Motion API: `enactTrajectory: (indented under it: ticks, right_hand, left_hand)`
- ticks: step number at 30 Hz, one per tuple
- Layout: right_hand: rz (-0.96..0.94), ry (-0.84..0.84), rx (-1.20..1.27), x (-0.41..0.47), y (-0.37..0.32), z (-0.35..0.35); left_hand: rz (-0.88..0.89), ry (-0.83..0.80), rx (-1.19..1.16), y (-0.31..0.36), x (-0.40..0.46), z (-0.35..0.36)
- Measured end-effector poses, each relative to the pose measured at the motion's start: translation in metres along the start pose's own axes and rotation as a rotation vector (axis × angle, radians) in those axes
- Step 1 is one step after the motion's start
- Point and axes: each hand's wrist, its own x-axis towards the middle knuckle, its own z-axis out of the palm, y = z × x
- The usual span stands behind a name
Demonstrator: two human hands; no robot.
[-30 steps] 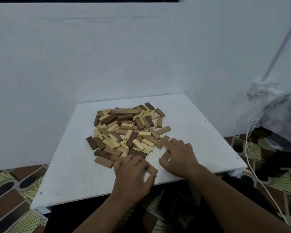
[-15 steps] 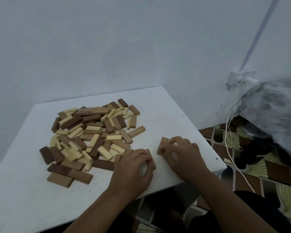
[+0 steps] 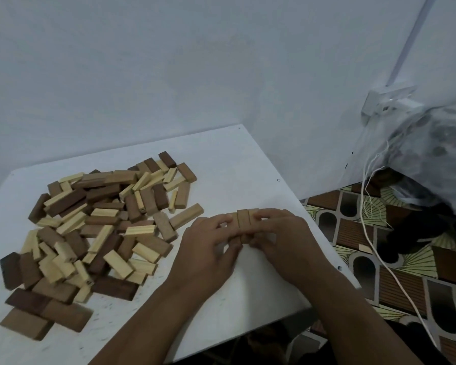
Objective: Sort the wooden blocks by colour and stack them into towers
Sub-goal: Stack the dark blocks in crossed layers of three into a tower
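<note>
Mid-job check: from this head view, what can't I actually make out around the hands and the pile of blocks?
- Row of mid-brown wooden blocks: head view, the left hand and right hand cover its ends, so the count is unclear.
- Each hand's grip: its underside is hidden by the fingers.
- Loose pile of light and dark wooden blocks: lower layers buried.
- White table: left edge cut off by the frame.

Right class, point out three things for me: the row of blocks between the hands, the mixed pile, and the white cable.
row of blocks (image 3: 244, 222), head view, top face of the middle block.
mixed pile (image 3: 103, 222), head view, pile's middle.
white cable (image 3: 379, 259), head view, mid-length over the floor.
</note>
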Motion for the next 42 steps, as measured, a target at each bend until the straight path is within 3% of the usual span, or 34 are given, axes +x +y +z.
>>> enactTrajectory:
  ticks: [15, 23, 29, 33, 38, 42]
  right_hand:
    - [0.067, 0.016, 0.061, 0.000, 0.003, -0.015]
    - [0.042, 0.041, 0.094, -0.001, 0.002, -0.017]
    - [-0.006, 0.188, 0.060, -0.001, 0.004, -0.008]
    - [-0.089, 0.129, 0.055, 0.008, -0.022, 0.002]
    - [-0.107, 0.044, 0.018, 0.027, -0.065, 0.035]
    - [-0.077, -0.077, -0.049, 0.048, -0.084, 0.059]
  left_hand:
    - [-0.073, -0.051, -0.025, -0.003, 0.014, 0.017]
    - [0.004, -0.021, -0.046, -0.002, 0.015, 0.016]
    - [-0.025, 0.041, -0.016, -0.017, 0.009, -0.011]
    - [-0.056, 0.064, 0.086, -0.037, 0.004, -0.046]
    - [-0.306, -0.136, 0.313, -0.054, -0.004, -0.079]
    - [-0.307, -0.157, 0.351, -0.057, -0.007, -0.081]
